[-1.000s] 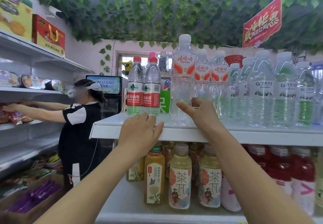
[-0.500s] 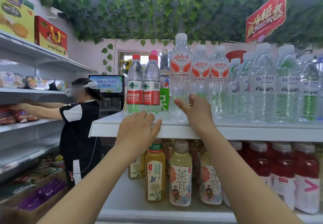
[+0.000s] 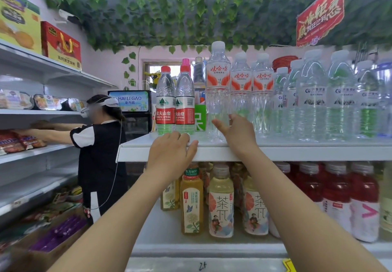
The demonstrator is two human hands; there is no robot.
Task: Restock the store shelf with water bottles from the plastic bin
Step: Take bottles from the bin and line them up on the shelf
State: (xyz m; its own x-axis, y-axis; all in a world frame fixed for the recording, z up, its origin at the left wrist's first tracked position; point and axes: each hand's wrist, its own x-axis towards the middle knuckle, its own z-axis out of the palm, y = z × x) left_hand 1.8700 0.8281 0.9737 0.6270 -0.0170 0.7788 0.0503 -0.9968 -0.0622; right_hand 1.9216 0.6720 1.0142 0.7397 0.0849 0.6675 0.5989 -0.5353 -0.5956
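Note:
A clear water bottle with a red-and-white label stands at the front of the white top shelf. My right hand is at its base, fingers spread beside the lower part, holding nothing. My left hand rests palm-down on the shelf's front lip, just in front of two red-capped bottles. More bottles of the same brand and bottles with green-tinted bottoms fill the shelf to the right. The plastic bin is out of view.
Tea bottles and red drinks stand on the lower shelf. A person in a black top reaches into the left-hand shelves. A cardboard box with purple packs sits at the lower left. Leafy vines hang overhead.
My right hand has slid slightly left and up against the bottle's base. The view has tilted down a little. My left hand stays on the shelf edge.

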